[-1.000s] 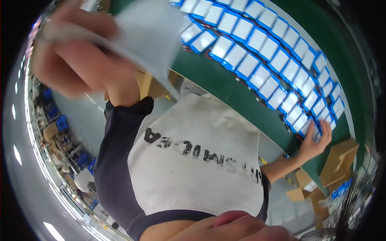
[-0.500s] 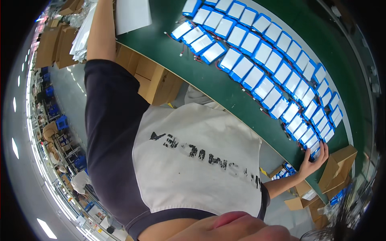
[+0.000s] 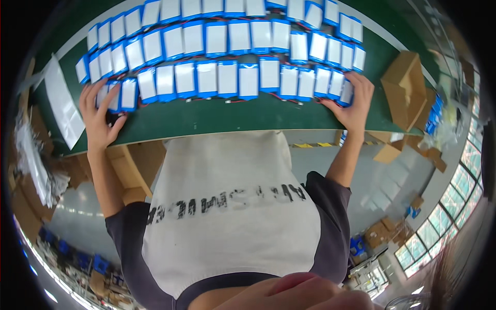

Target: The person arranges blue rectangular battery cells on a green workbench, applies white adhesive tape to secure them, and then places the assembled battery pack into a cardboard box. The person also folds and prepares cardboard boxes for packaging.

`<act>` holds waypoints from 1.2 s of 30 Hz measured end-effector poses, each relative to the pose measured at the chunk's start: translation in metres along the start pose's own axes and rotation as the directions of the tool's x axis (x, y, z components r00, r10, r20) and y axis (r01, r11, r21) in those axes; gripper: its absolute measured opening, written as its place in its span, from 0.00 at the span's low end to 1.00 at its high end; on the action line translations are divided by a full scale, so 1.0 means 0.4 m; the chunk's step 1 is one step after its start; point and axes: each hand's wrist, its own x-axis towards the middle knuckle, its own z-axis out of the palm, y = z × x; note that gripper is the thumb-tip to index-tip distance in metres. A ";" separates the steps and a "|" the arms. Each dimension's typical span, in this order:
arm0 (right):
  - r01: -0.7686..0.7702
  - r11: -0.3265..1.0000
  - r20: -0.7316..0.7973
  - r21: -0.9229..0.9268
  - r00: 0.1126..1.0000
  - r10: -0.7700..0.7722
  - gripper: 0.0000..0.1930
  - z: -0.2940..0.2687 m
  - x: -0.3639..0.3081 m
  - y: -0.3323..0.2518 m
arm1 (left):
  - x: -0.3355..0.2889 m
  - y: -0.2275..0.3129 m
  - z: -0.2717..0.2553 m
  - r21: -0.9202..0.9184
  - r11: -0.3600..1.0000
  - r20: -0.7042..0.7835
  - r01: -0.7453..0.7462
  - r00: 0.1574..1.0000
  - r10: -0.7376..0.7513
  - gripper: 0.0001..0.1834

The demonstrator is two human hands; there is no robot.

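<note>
Flat battery packs (image 3: 248,81) with white faces, blue wrapping and thin red and dark leads lie in curved rows on a green table. At the left end of the nearest row, my left hand (image 3: 99,116) curls around the end packs, fingers over them and thumb at their near edge. Between thumb and fingers is a dark patch I cannot make out. My right hand (image 3: 355,102) spans the last packs at the row's other end, its thumb along the near edge and its fingers around the far corner. Small white connectors poke out along the front of the row.
White sheets (image 3: 62,103) lie at the table's left end. An open cardboard box (image 3: 405,90) stands on the right, with blue items and clear plastic (image 3: 447,124) beyond it. Another carton (image 3: 129,170) sits below the front edge, and plastic bags (image 3: 39,160) hang at far left.
The view has swung round to face the table squarely. My left hand, previously out of sight beyond the upper edge, is now on the row's left end; my right hand remains at the right end.
</note>
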 end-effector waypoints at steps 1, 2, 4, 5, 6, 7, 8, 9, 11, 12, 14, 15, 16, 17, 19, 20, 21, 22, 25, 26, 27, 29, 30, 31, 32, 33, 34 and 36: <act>-0.019 1.000 -0.002 0.002 1.000 0.019 0.40 0.002 -0.008 0.000 | -0.001 -0.008 0.003 -0.034 0.998 0.002 0.043 0.999 -0.043 0.34; -0.037 0.999 -0.004 0.005 0.999 0.037 0.39 0.000 -0.023 0.000 | 0.000 -0.013 0.000 -0.026 0.999 0.026 0.048 0.999 -0.047 0.35; -0.059 0.998 -0.020 -0.029 0.998 0.058 0.37 0.000 -0.044 -0.011 | -0.004 -0.024 -0.003 -0.019 0.999 0.019 0.047 0.999 -0.046 0.37; -0.071 0.997 -0.028 -0.021 0.997 0.070 0.38 -0.004 -0.062 -0.010 | -0.010 -0.035 0.002 -0.017 0.999 0.004 0.036 0.999 -0.036 0.40; -0.080 0.997 -0.034 -0.002 0.996 0.080 0.39 -0.002 -0.074 -0.014 | -0.024 -0.043 0.002 -0.022 0.998 0.007 0.056 0.998 -0.056 0.40; -0.074 0.997 -0.089 -0.029 0.993 0.072 0.40 -0.012 -0.077 -0.014 | -0.036 -0.047 0.003 -0.026 0.997 0.010 0.079 0.997 -0.078 0.41; -0.069 0.996 -0.143 -0.055 0.988 0.060 0.41 -0.030 -0.078 -0.005 | -0.044 -0.050 0.008 -0.029 0.994 0.014 0.103 0.995 -0.103 0.42; -0.061 0.995 -0.200 -0.080 0.979 0.044 0.42 -0.051 -0.077 0.006 | -0.043 -0.051 0.012 -0.020 0.995 0.013 0.093 0.996 -0.093 0.45; -0.116 0.993 -0.495 0.010 0.863 0.106 0.35 -0.098 -0.074 0.075 | -0.027 -0.031 -0.003 -0.013 0.997 0.006 0.073 0.997 -0.073 0.46; -0.141 0.990 -0.599 -0.014 0.794 0.105 0.32 -0.155 -0.035 0.101 | -0.017 -0.021 -0.003 -0.028 0.998 0.007 0.060 0.998 -0.060 0.47; -0.415 0.901 -0.659 -0.129 0.715 0.235 0.30 -0.249 0.004 0.235 | 0.003 -0.004 -0.004 -0.046 0.998 -0.001 0.038 0.999 -0.038 0.48; -0.473 0.866 -0.641 -0.164 0.718 0.271 0.29 -0.264 0.043 0.283 | -0.002 -0.004 -0.003 -0.043 0.998 0.002 0.049 0.999 -0.049 0.48; -0.521 0.830 -0.621 -0.198 0.722 0.305 0.27 -0.266 0.070 0.317 | -0.009 -0.003 -0.004 -0.037 0.997 0.002 0.065 0.998 -0.065 0.48; -0.555 0.814 -0.522 -0.170 0.752 0.403 0.26 -0.262 0.084 0.332 | -0.026 -0.001 0.002 0.012 0.995 -0.008 0.097 0.995 -0.096 0.46; -0.625 0.770 -0.294 -0.127 0.765 0.572 0.25 -0.243 0.116 0.355 | -0.032 -0.003 0.009 0.044 0.992 0.016 0.122 0.992 -0.123 0.44; -0.597 0.797 -0.372 -0.098 0.764 0.527 0.23 -0.230 0.115 0.356 | -0.031 -0.005 0.010 0.058 0.989 0.027 0.133 0.991 -0.135 0.44; -0.565 0.822 -0.442 -0.066 0.755 0.484 0.23 -0.202 0.102 0.352 | -0.018 0.012 0.003 0.080 0.989 0.014 0.124 0.992 -0.126 0.41; -0.537 0.843 -0.505 -0.036 0.738 0.448 0.22 -0.186 0.083 0.338 | -0.022 0.014 -0.001 0.086 0.988 -0.004 0.129 0.992 -0.129 0.40; -0.606 0.747 -0.456 -0.274 0.765 0.454 0.16 -0.124 0.048 0.206 | -0.034 0.027 0.001 0.061 0.987 -0.023 0.151 0.988 -0.150 0.36; -0.596 0.711 -0.452 -0.373 0.786 0.421 0.15 -0.110 0.026 0.186 | -0.036 0.040 -0.001 0.071 0.982 -0.034 0.176 0.984 -0.174 0.36; -0.584 0.716 -0.432 -0.384 0.799 0.420 0.11 -0.109 0.015 0.155 | -0.034 0.053 0.002 0.078 0.977 -0.049 0.198 0.980 -0.194 0.36; -0.556 0.807 -0.413 -0.198 0.794 0.446 0.10 -0.119 -0.017 0.116 | -0.033 0.085 0.001 0.069 0.966 -0.085 0.247 0.967 -0.241 0.36; -0.541 0.834 -0.404 -0.106 0.790 0.461 0.10 -0.129 -0.040 0.095 | -0.031 0.103 -0.001 0.044 0.964 -0.096 0.264 0.961 -0.259 0.36; -0.572 0.819 -0.361 -0.036 0.772 0.523 0.11 -0.133 -0.053 0.068 | -0.032 0.115 0.000 0.016 0.959 -0.105 0.282 0.955 -0.278 0.36; -0.486 0.853 -0.415 -0.190 0.827 0.378 0.12 -0.130 -0.063 0.036 | -0.035 0.114 0.002 -0.026 0.959 -0.107 0.282 0.953 -0.284 0.38; -0.387 0.856 -0.441 -0.343 0.871 0.217 0.13 -0.116 -0.052 -0.019 | -0.043 0.113 0.001 -0.065 0.955 -0.113 0.288 0.949 -0.294 0.40; -0.285 0.825 -0.440 -0.489 0.896 0.048 0.14 -0.097 -0.041 -0.064 | -0.051 0.113 0.002 -0.104 0.950 -0.119 0.293 0.945 -0.305 0.42; -0.093 0.984 -0.262 -0.149 0.964 0.051 0.22 -0.026 -0.048 -0.107 | -0.045 0.102 -0.007 -0.024 0.973 -0.007 0.227 0.974 -0.228 0.44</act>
